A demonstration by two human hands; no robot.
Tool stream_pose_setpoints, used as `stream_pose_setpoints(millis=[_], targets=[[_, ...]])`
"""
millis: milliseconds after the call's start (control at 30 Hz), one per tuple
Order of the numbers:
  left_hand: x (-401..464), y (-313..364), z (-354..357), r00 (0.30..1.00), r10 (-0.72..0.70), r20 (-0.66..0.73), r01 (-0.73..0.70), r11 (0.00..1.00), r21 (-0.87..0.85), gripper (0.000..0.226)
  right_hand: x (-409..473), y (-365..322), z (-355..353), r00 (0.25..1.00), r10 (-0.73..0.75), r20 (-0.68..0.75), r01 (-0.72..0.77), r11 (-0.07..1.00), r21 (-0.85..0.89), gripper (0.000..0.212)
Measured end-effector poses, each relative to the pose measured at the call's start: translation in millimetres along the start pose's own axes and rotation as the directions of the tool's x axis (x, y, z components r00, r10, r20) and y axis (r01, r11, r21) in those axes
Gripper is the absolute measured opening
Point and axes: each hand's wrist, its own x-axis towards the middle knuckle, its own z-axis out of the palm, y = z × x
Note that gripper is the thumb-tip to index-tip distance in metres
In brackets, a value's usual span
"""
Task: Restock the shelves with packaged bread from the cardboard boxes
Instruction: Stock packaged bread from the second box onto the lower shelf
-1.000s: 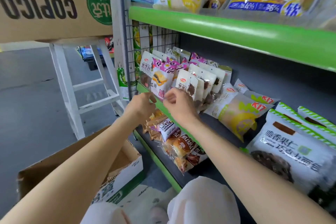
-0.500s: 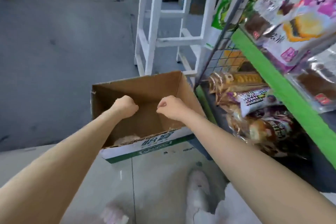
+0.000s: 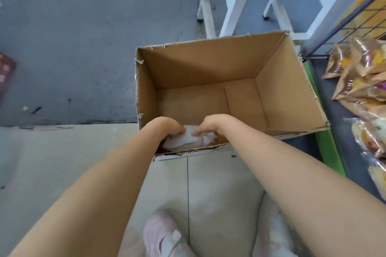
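A single head-worn view looks steeply down, close over an open cardboard box (image 3: pixel 208 73) at twelve o'clock, with shelving (image 3: pixel 325 144) at three o'clock.

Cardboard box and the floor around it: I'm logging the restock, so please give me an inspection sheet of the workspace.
Surface: grey concrete floor meeting pale floor tiles.
Job's things: open cardboard box on the floor, mostly bare inside; white packet at its near wall. Wrapped bread packs on the low shelf at right.
Clutter: reddish object at the left edge, too blurred to identify.
Grippers: left hand and right hand both inside the box, fingers on the white packet.
Cables: nothing seen.
Surroundings: white stand legs, wire grid panel, green shelf edge, pale shoes.
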Motion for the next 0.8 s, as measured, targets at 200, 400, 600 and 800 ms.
stream_pose_setpoints(millis=[200,400,600,800], targets=[[-42,18,-19,0.955,0.138,-0.262,-0.237,0.885,-0.4,0.052,-44,32,-26,0.914,0.042,-0.403,0.21,0.801,0.56,0.037],[-164,53,-33,0.77,0.534,-0.349,-0.621,0.504,-0.6,0.059,-170,63,-46,0.839,0.111,-0.533,0.485,0.292,0.824,0.018],[-270,84,-8,0.33,0.867,-0.374,-0.929,0.369,0.036,0.067,-291,100,-42,0.815,0.074,-0.575,0.578,-0.183,0.795,0.029],[-369,131,44,0.035,0.928,-0.371,-0.749,0.27,0.605,0.092,-393,151,-23,0.574,0.257,-0.777,0.801,0.021,0.599,0.02]])
